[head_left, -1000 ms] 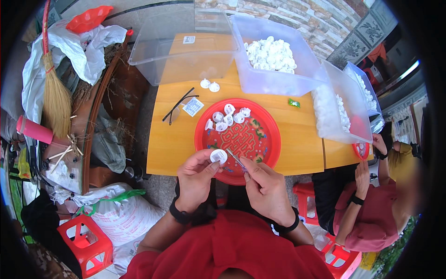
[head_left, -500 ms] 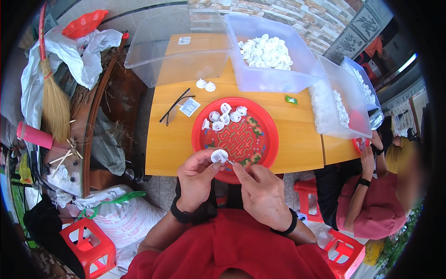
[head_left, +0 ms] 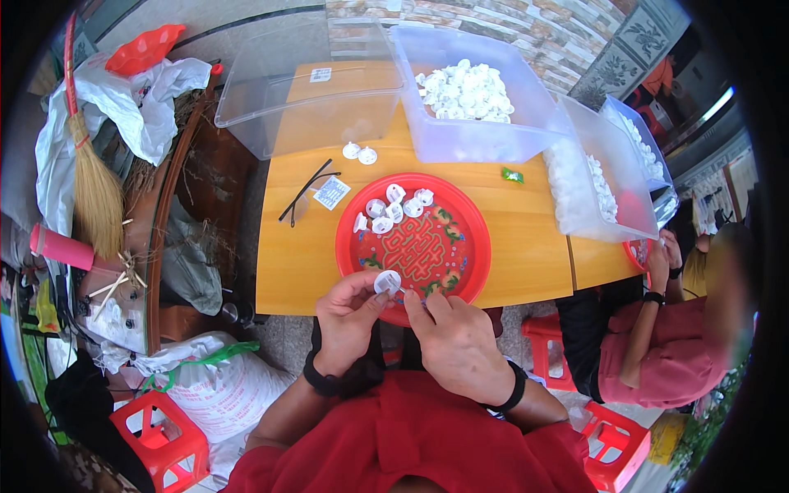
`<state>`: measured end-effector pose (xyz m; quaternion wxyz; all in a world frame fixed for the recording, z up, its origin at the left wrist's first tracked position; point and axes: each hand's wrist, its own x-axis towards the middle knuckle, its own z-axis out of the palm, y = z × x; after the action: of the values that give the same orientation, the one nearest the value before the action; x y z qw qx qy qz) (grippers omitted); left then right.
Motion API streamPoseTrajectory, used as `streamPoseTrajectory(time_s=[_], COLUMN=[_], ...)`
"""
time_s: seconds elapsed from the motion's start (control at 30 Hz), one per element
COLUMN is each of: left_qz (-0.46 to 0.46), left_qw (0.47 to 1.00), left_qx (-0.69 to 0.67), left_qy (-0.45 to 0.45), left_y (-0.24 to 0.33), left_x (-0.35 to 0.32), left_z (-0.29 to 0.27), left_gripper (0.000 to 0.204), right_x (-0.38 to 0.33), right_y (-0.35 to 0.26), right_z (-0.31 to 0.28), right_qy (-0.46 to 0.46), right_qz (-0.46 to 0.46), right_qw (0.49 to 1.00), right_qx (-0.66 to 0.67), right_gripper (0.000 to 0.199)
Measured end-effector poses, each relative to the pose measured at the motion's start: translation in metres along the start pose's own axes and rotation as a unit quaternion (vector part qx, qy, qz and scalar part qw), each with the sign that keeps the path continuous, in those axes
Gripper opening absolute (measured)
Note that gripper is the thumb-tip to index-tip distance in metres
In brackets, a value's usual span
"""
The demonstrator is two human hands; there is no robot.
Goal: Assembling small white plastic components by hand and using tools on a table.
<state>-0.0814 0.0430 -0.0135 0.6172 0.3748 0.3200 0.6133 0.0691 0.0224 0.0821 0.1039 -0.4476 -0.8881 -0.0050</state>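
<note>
Over the near rim of a round red tray (head_left: 482, 255), my left hand (head_left: 345, 329) pinches a white round plastic piece (head_left: 387, 282) between thumb and fingertips. My right hand (head_left: 464, 349) is closed beside it, its index finger pointing at the piece. From those fingers a thin metal tip (head_left: 403, 289) reaches the piece's edge; the rest of that tool is hidden in the hand. Several similar white plastic pieces (head_left: 394, 211) lie grouped at the far left inside the tray.
Behind the tray stand a clear empty bin (head_left: 308, 123) and a bin (head_left: 493, 141) heaped with white pieces. Eyeglasses (head_left: 311, 189), a label card (head_left: 331, 193), two white pieces (head_left: 360, 153) and a green wrapper (head_left: 512, 175) lie on the table. A co-worker (head_left: 657, 345) sits at right.
The white piece in my left hand has tipped slightly, and my right hand has shifted a little lower beside it. The co-worker's body has leaned slightly.
</note>
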Motion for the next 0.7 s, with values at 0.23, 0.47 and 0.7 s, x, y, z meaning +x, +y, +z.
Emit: streamPoseTrajectory(time_s=[0.23, 0.47, 0.7], left_qz=[0.011, 0.068, 0.019], left_qw=[1.0, 0.995, 0.998], left_qx=[-0.004, 0.074, -0.051], left_qy=[-0.007, 0.021, 0.017], left_y=[0.004, 0.002, 0.005], left_x=[0.002, 0.003, 0.005], left_z=[0.006, 0.006, 0.003], left_gripper=[0.025, 0.024, 0.026], right_x=[-0.011, -0.013, -0.017], right_y=[0.004, -0.004, 0.003], right_z=[0.01, -0.002, 0.013], right_qy=[0.066, 0.08, 0.112], right_qz=[0.057, 0.041, 0.118], right_qw=[0.992, 0.996, 0.934], right_qx=[0.091, 0.025, 0.318], right_gripper=[0.043, 0.041, 0.036])
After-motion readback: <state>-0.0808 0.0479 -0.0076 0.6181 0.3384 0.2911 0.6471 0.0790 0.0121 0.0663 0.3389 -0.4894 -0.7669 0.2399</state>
